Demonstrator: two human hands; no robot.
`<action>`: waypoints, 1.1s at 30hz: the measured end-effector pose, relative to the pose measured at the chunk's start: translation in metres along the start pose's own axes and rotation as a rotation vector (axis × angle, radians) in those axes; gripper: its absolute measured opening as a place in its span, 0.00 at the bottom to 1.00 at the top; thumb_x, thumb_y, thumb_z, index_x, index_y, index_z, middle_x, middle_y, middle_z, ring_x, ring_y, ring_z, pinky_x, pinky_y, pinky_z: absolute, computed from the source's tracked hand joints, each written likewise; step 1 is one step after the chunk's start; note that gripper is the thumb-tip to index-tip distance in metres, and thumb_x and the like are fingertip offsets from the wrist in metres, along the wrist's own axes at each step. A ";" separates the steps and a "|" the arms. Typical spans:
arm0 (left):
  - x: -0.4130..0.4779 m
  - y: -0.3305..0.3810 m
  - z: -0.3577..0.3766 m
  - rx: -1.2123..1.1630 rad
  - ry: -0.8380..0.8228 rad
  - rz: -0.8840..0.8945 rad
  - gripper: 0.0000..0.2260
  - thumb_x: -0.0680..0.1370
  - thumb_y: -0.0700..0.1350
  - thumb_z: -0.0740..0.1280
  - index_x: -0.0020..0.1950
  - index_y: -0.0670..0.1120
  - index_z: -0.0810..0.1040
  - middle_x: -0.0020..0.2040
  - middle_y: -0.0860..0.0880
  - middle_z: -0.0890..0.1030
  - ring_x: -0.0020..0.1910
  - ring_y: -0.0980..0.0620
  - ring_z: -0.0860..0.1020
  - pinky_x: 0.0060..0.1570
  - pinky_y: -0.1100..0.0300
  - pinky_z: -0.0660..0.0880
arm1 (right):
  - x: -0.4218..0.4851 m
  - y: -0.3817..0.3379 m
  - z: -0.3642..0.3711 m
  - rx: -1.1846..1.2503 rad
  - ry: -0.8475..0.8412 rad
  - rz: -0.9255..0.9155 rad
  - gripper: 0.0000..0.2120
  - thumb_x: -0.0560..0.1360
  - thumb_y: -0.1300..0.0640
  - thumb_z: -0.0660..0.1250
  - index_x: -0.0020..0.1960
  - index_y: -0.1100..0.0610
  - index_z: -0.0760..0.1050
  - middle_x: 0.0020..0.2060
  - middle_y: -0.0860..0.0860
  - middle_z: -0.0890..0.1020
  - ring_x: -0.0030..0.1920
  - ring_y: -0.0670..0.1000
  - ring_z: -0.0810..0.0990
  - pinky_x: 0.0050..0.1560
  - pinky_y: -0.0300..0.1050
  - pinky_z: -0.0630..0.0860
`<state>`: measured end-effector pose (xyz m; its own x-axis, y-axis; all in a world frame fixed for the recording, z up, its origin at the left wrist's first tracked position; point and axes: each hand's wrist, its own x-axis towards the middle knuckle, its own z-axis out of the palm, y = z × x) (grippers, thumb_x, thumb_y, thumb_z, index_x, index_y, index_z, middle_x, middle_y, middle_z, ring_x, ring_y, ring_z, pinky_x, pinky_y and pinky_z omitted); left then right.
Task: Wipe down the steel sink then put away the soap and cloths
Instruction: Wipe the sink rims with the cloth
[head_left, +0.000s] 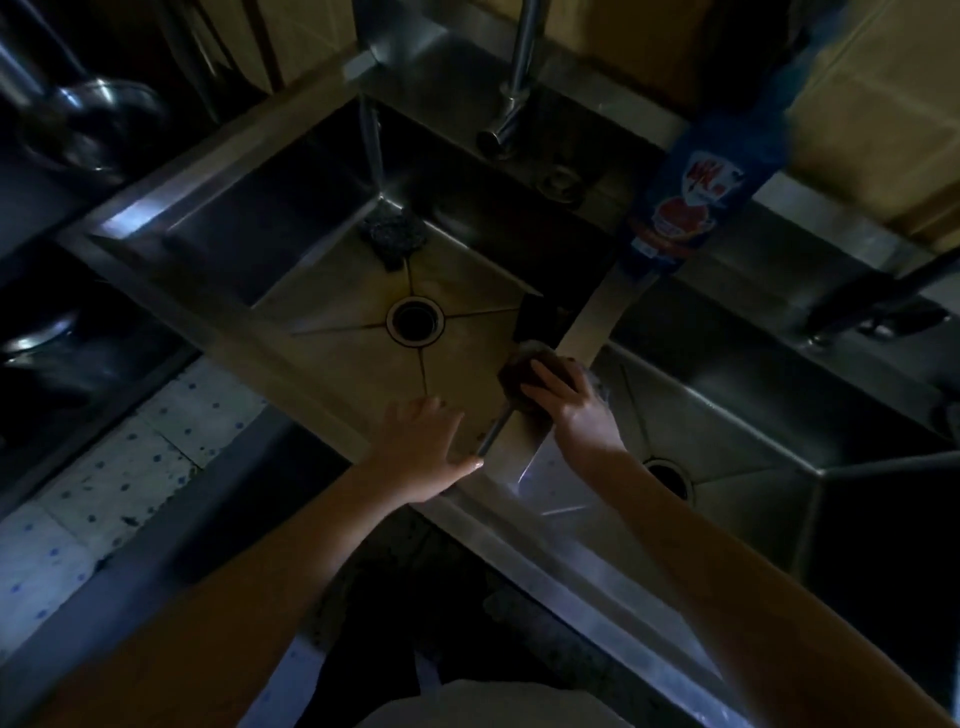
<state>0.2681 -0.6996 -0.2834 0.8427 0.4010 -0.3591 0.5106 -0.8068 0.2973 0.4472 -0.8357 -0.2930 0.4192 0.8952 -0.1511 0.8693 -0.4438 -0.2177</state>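
I logged the steel sink (322, 364) filling the view, with one basin at 10 o'clock and the other at 3 o'clock. The soap bottle (691, 208) stood at 1 o'clock on the back of the divider (589, 317). At centre, the left hand (426, 452) lay flat with fingers spread at the front rim. The right hand (576, 405) gripped a sponge (519, 364) on the divider. A dark scourer (392, 236) sat at 11 o'clock. I judged wiping under way and nothing put away yet.
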 end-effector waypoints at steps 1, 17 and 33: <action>0.003 0.005 0.001 -0.007 0.006 -0.013 0.30 0.74 0.67 0.57 0.70 0.50 0.63 0.67 0.46 0.67 0.66 0.44 0.65 0.64 0.47 0.62 | 0.006 0.006 -0.002 -0.001 -0.002 -0.016 0.29 0.73 0.72 0.62 0.70 0.50 0.70 0.75 0.51 0.62 0.76 0.60 0.54 0.67 0.62 0.70; 0.041 0.039 0.011 -0.133 0.028 -0.023 0.26 0.77 0.53 0.64 0.73 0.55 0.60 0.68 0.50 0.68 0.67 0.48 0.66 0.63 0.51 0.64 | 0.084 0.087 -0.037 0.370 0.055 0.098 0.23 0.72 0.72 0.66 0.64 0.58 0.76 0.72 0.54 0.67 0.74 0.57 0.61 0.75 0.53 0.58; 0.069 0.054 0.009 -0.198 0.074 -0.079 0.26 0.77 0.53 0.63 0.73 0.54 0.59 0.72 0.47 0.64 0.70 0.46 0.63 0.67 0.46 0.62 | 0.091 0.109 -0.030 0.009 0.031 -0.070 0.28 0.72 0.71 0.65 0.69 0.53 0.71 0.75 0.52 0.62 0.76 0.61 0.56 0.74 0.58 0.59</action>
<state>0.3524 -0.7199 -0.3001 0.8052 0.4962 -0.3248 0.5930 -0.6736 0.4412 0.5881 -0.8011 -0.3012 0.3652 0.9249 -0.1054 0.8946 -0.3800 -0.2349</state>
